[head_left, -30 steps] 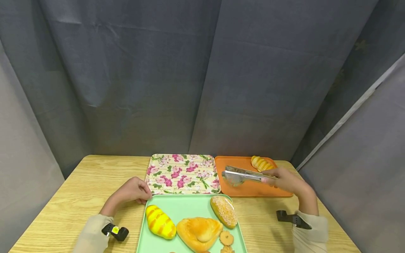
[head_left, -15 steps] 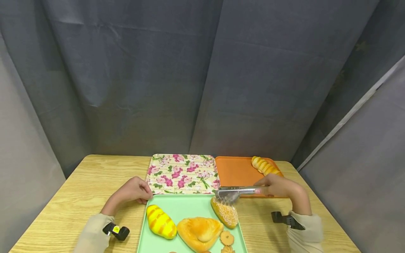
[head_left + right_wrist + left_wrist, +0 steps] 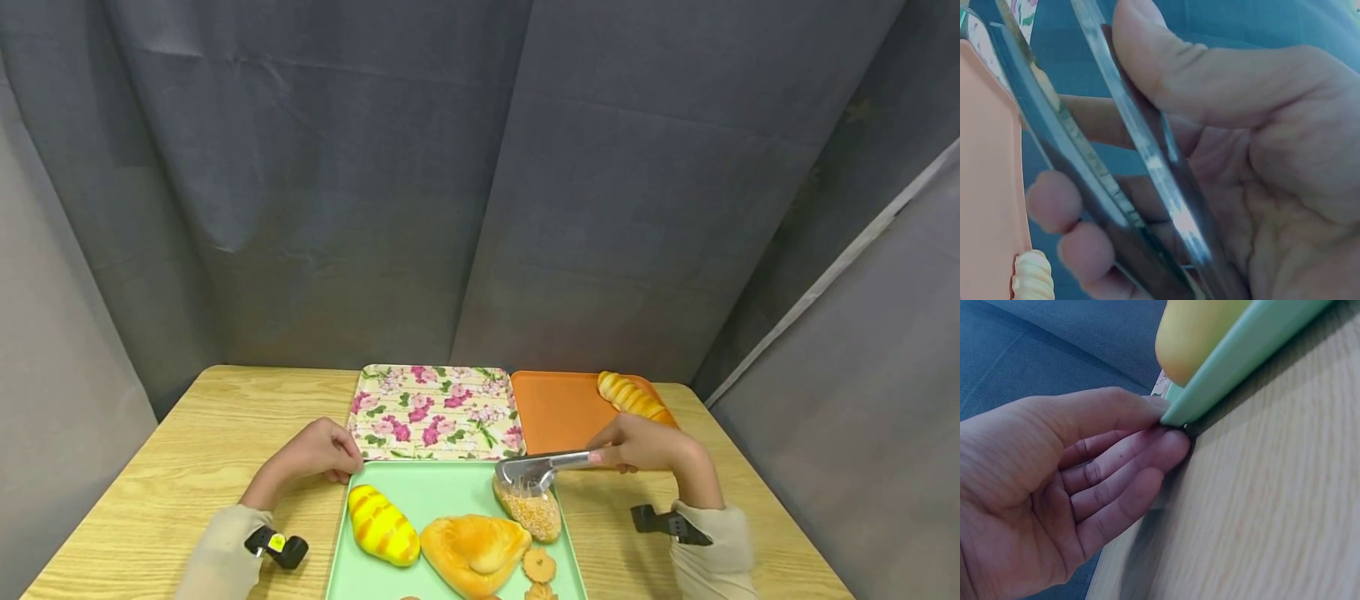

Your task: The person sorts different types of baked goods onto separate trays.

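Note:
My right hand [image 3: 645,446] grips a pair of metal tongs [image 3: 566,460]. The thumb lies along one arm and the fingers curl round the other, as the right wrist view shows. The tongs' toothed ends lie over the upper part of an oval bread roll with pale crumbs [image 3: 536,515], at the right side of a light green tray [image 3: 435,477]. My left hand [image 3: 318,450] pinches that tray's far left corner, with the thumb [image 3: 1116,412] above and fingers below. On the tray also lie a yellow striped bread [image 3: 382,525], a golden folded bread [image 3: 472,550] and small cookies [image 3: 538,565].
Behind the green tray stands a flowered tray [image 3: 435,408]. To its right is an orange tray [image 3: 555,408] bearing a ridged bread loaf [image 3: 633,397], partly behind my right hand. Grey curtains [image 3: 360,208] enclose the wooden table [image 3: 187,483] at back and sides.
My right hand has moved left and nearer with the tongs, from over the orange tray down to the crumb-topped roll. The left hand stays at the tray corner.

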`<action>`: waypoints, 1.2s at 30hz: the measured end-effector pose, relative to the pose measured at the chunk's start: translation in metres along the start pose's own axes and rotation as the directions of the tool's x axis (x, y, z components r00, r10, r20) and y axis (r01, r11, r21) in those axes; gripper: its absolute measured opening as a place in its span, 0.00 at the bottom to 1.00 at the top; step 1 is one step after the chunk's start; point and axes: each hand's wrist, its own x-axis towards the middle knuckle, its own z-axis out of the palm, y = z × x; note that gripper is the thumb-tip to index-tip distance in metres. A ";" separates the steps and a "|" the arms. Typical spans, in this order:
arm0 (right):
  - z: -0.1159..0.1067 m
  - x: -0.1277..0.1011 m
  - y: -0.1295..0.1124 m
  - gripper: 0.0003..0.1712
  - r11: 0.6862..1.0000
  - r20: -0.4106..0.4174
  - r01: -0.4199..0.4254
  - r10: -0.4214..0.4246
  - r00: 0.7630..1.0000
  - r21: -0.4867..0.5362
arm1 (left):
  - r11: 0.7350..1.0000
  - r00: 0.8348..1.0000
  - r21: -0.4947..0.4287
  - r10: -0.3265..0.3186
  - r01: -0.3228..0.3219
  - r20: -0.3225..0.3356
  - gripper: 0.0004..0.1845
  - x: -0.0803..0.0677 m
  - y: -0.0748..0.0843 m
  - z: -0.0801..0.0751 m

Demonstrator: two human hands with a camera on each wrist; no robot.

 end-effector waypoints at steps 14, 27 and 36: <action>-0.006 -0.006 -0.006 0.23 0.989 -0.360 -0.082 0.032 0.933 -0.126 | 1.000 1.000 0.002 -0.001 0.001 0.003 0.05 0.000 0.000 0.000; -0.011 -0.015 0.000 0.28 0.864 -0.688 -0.411 0.109 0.717 -0.291 | 1.000 1.000 0.001 0.007 -0.007 0.001 0.05 0.000 0.000 0.000; -0.013 -0.017 0.018 0.28 0.757 -0.755 -0.525 0.064 0.652 -0.389 | 1.000 1.000 0.004 0.008 -0.008 -0.004 0.05 0.000 0.000 0.000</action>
